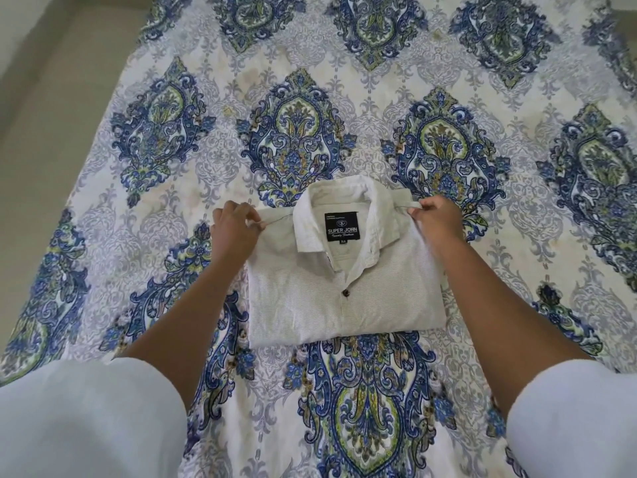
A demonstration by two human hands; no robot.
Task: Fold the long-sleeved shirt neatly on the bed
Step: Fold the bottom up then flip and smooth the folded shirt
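A pale beige long-sleeved shirt point(303, 298) lies folded into a compact rectangle on the bed, collar up and facing away from me, with a black label showing inside the collar and one dark button on the placket. My left hand point(234, 229) pinches the shirt's left shoulder corner. At the right shoulder corner, my right hand point(434, 222) pinches the fabric. The sleeves are hidden inside the fold.
The bed is covered by a white sheet point(344, 98) with large blue and green paisley medallions, spreading on all sides of the shirt. The bed's left edge meets a plain beige floor point(51, 115). My white sleeves fill the lower corners.
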